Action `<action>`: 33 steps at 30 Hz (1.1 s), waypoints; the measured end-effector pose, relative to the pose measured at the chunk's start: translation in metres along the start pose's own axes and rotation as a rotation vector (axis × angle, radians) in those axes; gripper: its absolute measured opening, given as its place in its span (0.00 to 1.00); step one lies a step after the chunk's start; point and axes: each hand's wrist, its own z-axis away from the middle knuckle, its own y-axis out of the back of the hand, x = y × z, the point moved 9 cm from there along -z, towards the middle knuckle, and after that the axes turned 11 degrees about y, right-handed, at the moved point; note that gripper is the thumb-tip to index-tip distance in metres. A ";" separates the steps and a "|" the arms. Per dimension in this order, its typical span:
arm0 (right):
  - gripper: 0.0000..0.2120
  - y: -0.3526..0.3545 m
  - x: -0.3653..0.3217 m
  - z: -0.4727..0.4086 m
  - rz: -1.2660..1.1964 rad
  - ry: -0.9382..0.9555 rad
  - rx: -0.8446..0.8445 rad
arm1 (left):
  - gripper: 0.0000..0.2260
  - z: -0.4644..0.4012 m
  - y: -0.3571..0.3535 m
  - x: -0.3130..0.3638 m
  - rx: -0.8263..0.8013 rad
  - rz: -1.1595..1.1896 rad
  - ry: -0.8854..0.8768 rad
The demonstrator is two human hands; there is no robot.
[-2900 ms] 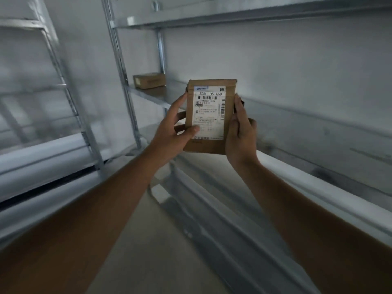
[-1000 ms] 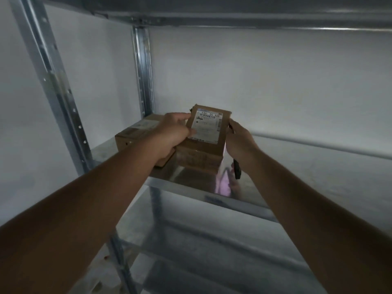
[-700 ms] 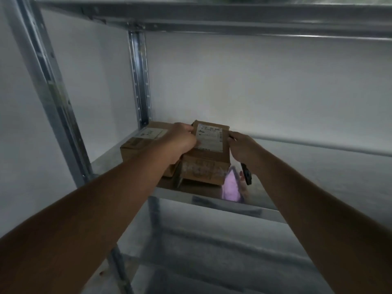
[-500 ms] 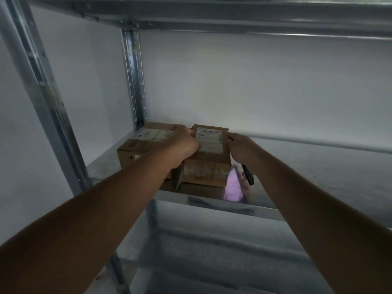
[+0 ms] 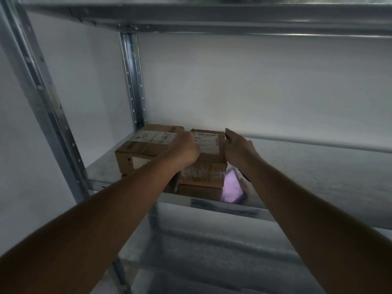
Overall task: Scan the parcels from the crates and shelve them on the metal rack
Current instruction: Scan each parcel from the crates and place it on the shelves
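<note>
Fingers of the left hand and right hand clasp a labelled parcel between them, resting on the rack shelf. Just left of the left fingers sits another box. Shelving is nearly done; next, probably, letting go cleanly.

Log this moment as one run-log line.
step: shelving | parcel: on shelf, beside box | left hand: on parcel | right hand: on parcel

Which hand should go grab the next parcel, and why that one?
Probably the left hand. It holds only the small parcel, which already sits on the metal shelf beside the bigger box. The right hand also seems to keep a dark device, so it is busier.
</note>
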 end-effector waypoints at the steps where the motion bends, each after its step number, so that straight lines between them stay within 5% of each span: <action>1: 0.24 0.003 -0.002 0.002 0.035 0.033 0.012 | 0.14 0.002 -0.001 0.001 0.006 -0.026 -0.013; 17: 0.24 0.062 -0.008 0.064 0.328 0.277 0.056 | 0.22 0.068 -0.002 0.046 0.201 -0.336 -0.300; 33: 0.24 0.133 0.045 0.249 0.576 -0.097 0.254 | 0.27 0.189 -0.068 0.107 -0.062 -0.309 -0.703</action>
